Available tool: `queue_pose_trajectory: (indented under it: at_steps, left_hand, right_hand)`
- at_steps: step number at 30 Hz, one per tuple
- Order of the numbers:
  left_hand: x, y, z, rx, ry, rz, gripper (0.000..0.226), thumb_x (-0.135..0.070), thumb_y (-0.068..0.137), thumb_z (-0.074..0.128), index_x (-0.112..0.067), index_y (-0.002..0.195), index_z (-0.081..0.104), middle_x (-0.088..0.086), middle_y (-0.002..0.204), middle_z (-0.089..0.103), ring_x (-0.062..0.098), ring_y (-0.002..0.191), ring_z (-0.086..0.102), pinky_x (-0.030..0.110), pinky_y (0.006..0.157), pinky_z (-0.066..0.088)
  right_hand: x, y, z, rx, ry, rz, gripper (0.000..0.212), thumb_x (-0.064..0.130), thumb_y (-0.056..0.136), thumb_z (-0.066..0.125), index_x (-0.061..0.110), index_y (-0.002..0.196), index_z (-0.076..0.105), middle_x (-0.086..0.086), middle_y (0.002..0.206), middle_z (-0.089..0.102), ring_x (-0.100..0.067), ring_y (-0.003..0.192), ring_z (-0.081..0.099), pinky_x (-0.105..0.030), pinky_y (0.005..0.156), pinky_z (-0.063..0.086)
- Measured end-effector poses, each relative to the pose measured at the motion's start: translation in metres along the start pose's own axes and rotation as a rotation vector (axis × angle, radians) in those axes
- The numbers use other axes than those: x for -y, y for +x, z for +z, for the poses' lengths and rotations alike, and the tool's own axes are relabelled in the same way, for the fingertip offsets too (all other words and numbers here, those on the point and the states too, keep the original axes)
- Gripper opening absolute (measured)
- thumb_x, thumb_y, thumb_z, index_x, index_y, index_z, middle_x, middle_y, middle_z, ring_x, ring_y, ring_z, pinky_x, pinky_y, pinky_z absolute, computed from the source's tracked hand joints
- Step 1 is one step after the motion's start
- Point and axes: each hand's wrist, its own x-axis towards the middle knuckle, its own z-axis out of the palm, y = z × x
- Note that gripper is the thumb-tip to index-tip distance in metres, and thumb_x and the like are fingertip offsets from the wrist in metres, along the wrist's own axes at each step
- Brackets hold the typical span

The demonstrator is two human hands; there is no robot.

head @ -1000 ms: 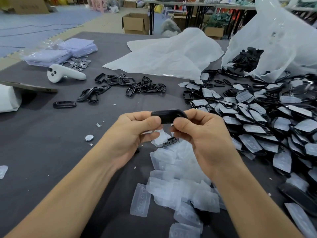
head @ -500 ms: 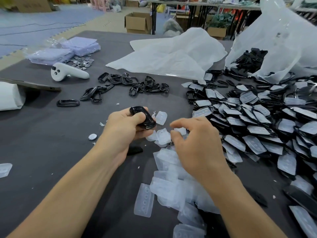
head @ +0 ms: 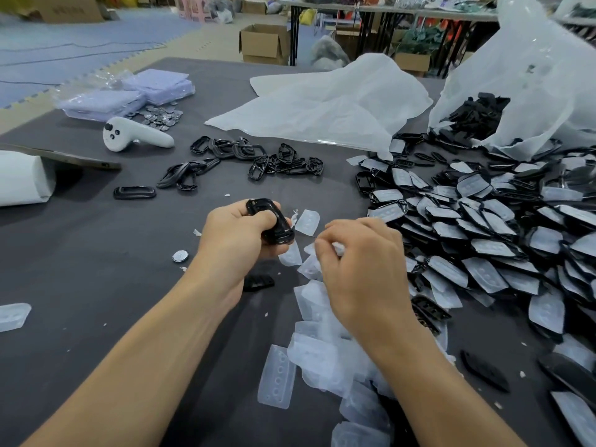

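Just left of centre, the left hand (head: 235, 243) grips a glossy black oval plastic shell (head: 274, 225), fingers wrapped beneath it and the thumb pressed across its top. The shell has rounded ends and a raised rim, and catches the light along its curved edge. It is held tilted, the near end pointing down and to the right, a little above the dark grey table (head: 96, 269).

The right hand (head: 364, 272) hovers near it, palm down, over a loose pile of translucent white silicone button pads (head: 322, 353). Its fingertips (head: 322, 245) are curled in close together with something pale at their tips, perhaps one of those pads, though I cannot tell whether they pinch it.

One more translucent pad (head: 308, 222) lies just beside the shell, between the two hands. To the right spreads a big heap of black shells fitted with pale pads (head: 483, 246), and farther back lies a scatter of empty black frames (head: 258, 156). A white handheld controller (head: 135, 137) rests at the far left, and a small round silver disc (head: 180, 255) sits near the left wrist.
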Motion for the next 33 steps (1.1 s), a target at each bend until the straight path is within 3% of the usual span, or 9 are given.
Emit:
queue_pose_trajectory:
  at_steps: [2, 5, 9, 12, 15, 19, 22, 25, 33]
  left_hand:
    - [0.001, -0.001, 0.002, -0.009, 0.014, 0.01, 0.025, 0.002, 0.098, 0.059, -0.013, 0.087, 0.075, 0.011, 0.081, 0.079, 0.022, 0.069, 0.077, 0.026, 0.055, 0.059]
    - [0.003, -0.004, 0.006, 0.011, 0.072, 0.049, 0.025, 0.005, 0.096, 0.06, -0.015, 0.09, 0.073, 0.014, 0.086, 0.078, 0.023, 0.067, 0.075, 0.029, 0.054, 0.059]
    - [0.01, -0.014, 0.015, 0.183, 0.147, 0.079, 0.025, 0.004, 0.096, 0.061, -0.019, 0.093, 0.071, 0.005, 0.078, 0.077, 0.021, 0.068, 0.076, 0.032, 0.055, 0.061]
    - [0.014, -0.021, 0.022, 0.245, 0.189, 0.113, 0.02, 0.0, 0.093, 0.068, -0.019, 0.092, 0.075, 0.004, 0.072, 0.074, 0.02, 0.068, 0.076, 0.033, 0.059, 0.062]
    - [0.014, -0.028, 0.027, 0.249, 0.153, 0.141, 0.012, -0.009, 0.092, 0.076, -0.021, 0.09, 0.076, 0.007, 0.073, 0.076, 0.019, 0.068, 0.075, 0.032, 0.061, 0.062]
    - [0.013, -0.034, 0.028, 0.224, 0.113, 0.165, 0.016, -0.004, 0.092, 0.073, -0.019, 0.089, 0.077, 0.011, 0.076, 0.077, 0.02, 0.068, 0.075, 0.032, 0.06, 0.062]
    - [0.012, -0.036, 0.03, 0.233, 0.082, 0.154, 0.025, 0.007, 0.092, 0.067, -0.015, 0.099, 0.077, 0.013, 0.079, 0.078, 0.022, 0.069, 0.075, 0.036, 0.062, 0.064]
    - [0.01, -0.038, 0.032, 0.275, 0.011, 0.106, 0.032, 0.012, 0.092, 0.063, -0.013, 0.108, 0.076, 0.011, 0.086, 0.08, 0.015, 0.074, 0.075, 0.027, 0.063, 0.061]
    - [0.009, -0.044, 0.037, 0.345, -0.233, -0.059, 0.041, 0.021, 0.091, 0.05, -0.004, 0.113, 0.074, 0.018, 0.102, 0.079, 0.02, 0.082, 0.078, 0.026, 0.062, 0.061]
  right_hand:
    - [0.002, 0.0, -0.006, -0.118, 0.234, 0.156, 0.014, 0.026, 0.092, 0.07, 0.029, 0.08, 0.076, 0.024, 0.069, 0.059, -0.008, 0.086, 0.054, -0.024, 0.081, 0.04]
    - [-0.001, 0.005, -0.017, -0.1, 0.65, 0.426, 0.014, 0.021, 0.089, 0.074, 0.026, 0.077, 0.079, 0.012, 0.061, 0.067, -0.004, 0.057, 0.055, -0.024, 0.061, 0.044]
    - [0.0, 0.009, -0.029, 0.037, 1.176, 0.684, 0.022, -0.007, 0.086, 0.069, 0.013, 0.077, 0.072, -0.005, 0.063, 0.068, -0.015, 0.054, 0.064, -0.023, 0.052, 0.052]
    - [0.002, 0.009, -0.029, 0.116, 1.366, 0.738, 0.021, -0.009, 0.088, 0.066, 0.011, 0.081, 0.068, -0.012, 0.071, 0.072, -0.019, 0.061, 0.071, -0.023, 0.056, 0.058]
    - [0.003, 0.006, -0.023, 0.113, 1.223, 0.653, 0.018, -0.003, 0.087, 0.07, 0.013, 0.078, 0.071, -0.008, 0.069, 0.071, -0.015, 0.058, 0.064, -0.024, 0.056, 0.054]
    - [0.001, 0.001, -0.013, 0.025, 0.759, 0.474, 0.009, 0.018, 0.08, 0.079, 0.025, 0.076, 0.075, 0.005, 0.068, 0.074, -0.012, 0.063, 0.067, -0.032, 0.063, 0.057]
    - [0.001, -0.003, -0.01, -0.018, 0.659, 0.443, 0.006, 0.028, 0.08, 0.077, 0.031, 0.077, 0.074, 0.012, 0.066, 0.073, -0.004, 0.059, 0.066, -0.021, 0.057, 0.051]
    - [0.002, -0.005, -0.01, -0.067, 0.56, 0.427, 0.012, 0.033, 0.081, 0.077, 0.029, 0.07, 0.072, 0.016, 0.061, 0.069, 0.0, 0.055, 0.062, -0.01, 0.05, 0.042]
    - [0.002, -0.002, -0.012, -0.104, 0.419, 0.457, 0.022, 0.033, 0.084, 0.076, 0.025, 0.067, 0.065, 0.021, 0.065, 0.068, -0.001, 0.064, 0.064, -0.018, 0.055, 0.043]
